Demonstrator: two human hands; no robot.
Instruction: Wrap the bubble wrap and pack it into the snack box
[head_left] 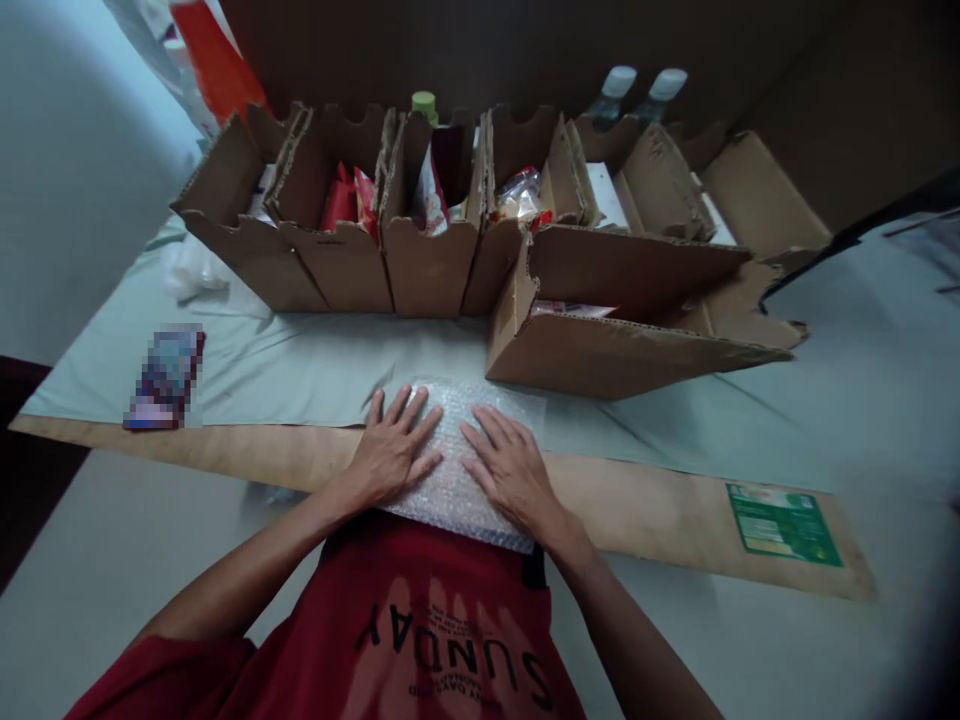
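A sheet of clear bubble wrap [450,480] lies at the near edge of the table, right in front of my body. My left hand [394,450] rests flat on its left side, fingers spread. On its right side lies my right hand [510,465], palm down, with the fingers stretched out and slightly apart. Neither hand grips anything. The wrap's near end reaches over the table edge toward my red shirt [450,620].
Several cardboard bins [431,260] holding packets stand in a row at the back. Another cardboard bin [637,350] lies crosswise before them, right of centre. A phone [165,375] is at the left. A green label [784,525] sits on the brown front strip [637,500].
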